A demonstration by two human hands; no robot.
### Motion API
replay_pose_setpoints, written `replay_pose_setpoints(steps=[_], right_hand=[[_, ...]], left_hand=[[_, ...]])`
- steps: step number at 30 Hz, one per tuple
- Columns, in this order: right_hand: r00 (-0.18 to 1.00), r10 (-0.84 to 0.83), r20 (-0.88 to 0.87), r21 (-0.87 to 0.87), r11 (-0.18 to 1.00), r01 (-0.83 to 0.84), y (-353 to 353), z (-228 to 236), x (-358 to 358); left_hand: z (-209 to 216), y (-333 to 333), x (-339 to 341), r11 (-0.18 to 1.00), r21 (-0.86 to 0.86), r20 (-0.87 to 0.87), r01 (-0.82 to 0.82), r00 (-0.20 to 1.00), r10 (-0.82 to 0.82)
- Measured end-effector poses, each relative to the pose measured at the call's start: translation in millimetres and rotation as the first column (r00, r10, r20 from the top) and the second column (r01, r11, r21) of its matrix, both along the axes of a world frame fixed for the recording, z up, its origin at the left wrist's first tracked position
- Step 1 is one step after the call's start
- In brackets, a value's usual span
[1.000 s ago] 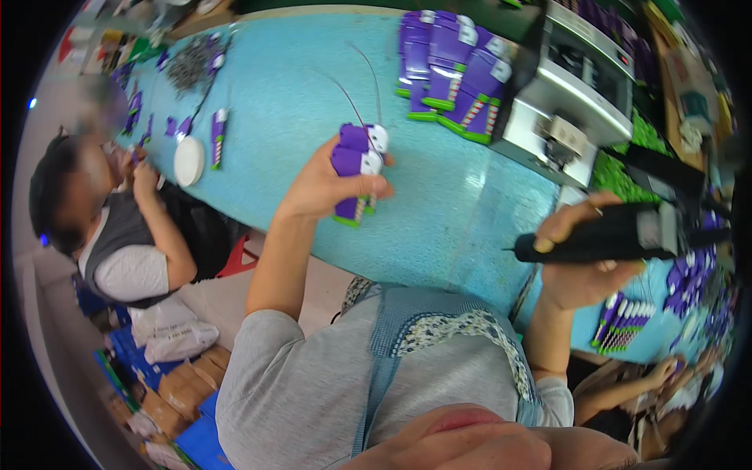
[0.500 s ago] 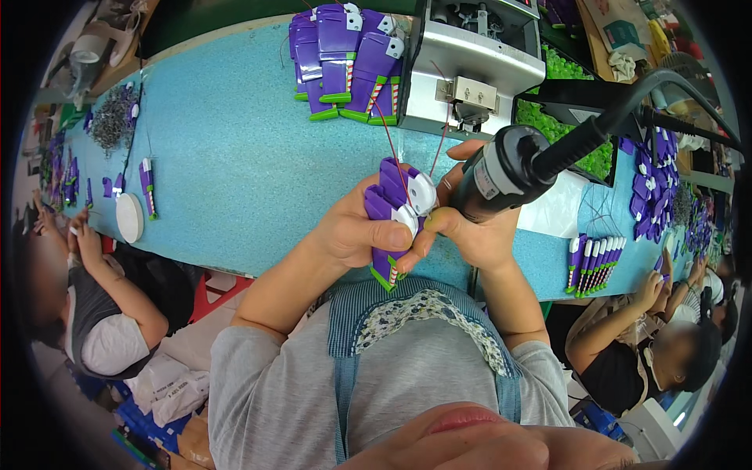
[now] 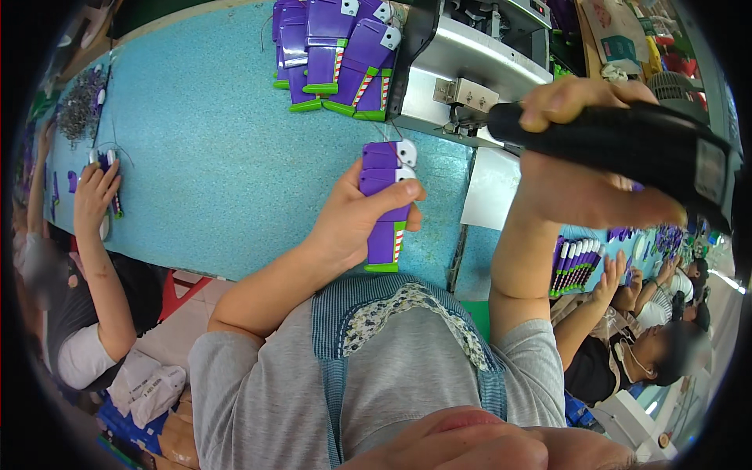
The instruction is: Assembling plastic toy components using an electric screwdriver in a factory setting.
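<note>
My left hand (image 3: 352, 207) is closed round purple plastic toy parts (image 3: 381, 243) with white round ends and a green, red-and-white striped edge, above the table in front of my apron. The thumb lies across the front of the parts. My right hand (image 3: 576, 188), raised to the right, is wrapped round a black electric screwdriver (image 3: 627, 149) lying nearly level. Its narrow end points left at the small metal bracket (image 3: 470, 95) on the front of a silver screw feeder (image 3: 431, 74). Whether the tip touches the bracket, I cannot tell.
More purple parts (image 3: 325, 47) lie piled left of the feeder. A white sheet (image 3: 489, 188) is on the blue table (image 3: 211, 157). Finished-looking purple-and-white pieces (image 3: 576, 262) stand in a row at right. Co-workers sit on both sides; one co-worker's hand (image 3: 95, 196) rests at far left.
My right hand has left the purple parts and swung up and right, tipping the screwdriver level toward the feeder. My left hand keeps the parts, now turned more upright.
</note>
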State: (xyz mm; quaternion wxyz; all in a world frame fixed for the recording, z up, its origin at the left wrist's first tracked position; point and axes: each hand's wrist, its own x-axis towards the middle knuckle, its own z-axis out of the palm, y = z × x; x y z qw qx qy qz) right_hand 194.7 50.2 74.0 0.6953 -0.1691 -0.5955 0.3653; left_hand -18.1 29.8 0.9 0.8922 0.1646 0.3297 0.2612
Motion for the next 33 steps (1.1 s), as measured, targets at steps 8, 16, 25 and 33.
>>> replay_pose_setpoints(steps=[8,16,25,33], right_hand=[[0.987,-0.153,-0.045,-0.122,0.982,0.147,-32,-5,-42],[0.971,-0.226,0.078,-0.074,0.97,0.232,-43,-14,-49],[0.964,-0.264,0.019,-0.099,0.959,0.265,-43,-21,-53],[0.984,-0.176,0.027,-0.076,0.981,0.177,-16,8,-27]], left_hand=[[1,-5,7,0.992,0.066,-0.075,0.104,0.992,-0.099],[3,-9,11,0.987,0.054,-0.096,0.152,0.985,-0.146],[-2,-8,14,0.99,0.035,-0.084,0.139,0.987,-0.136],[-9,5,13,0.994,-0.005,-0.099,0.105,0.99,-0.105]])
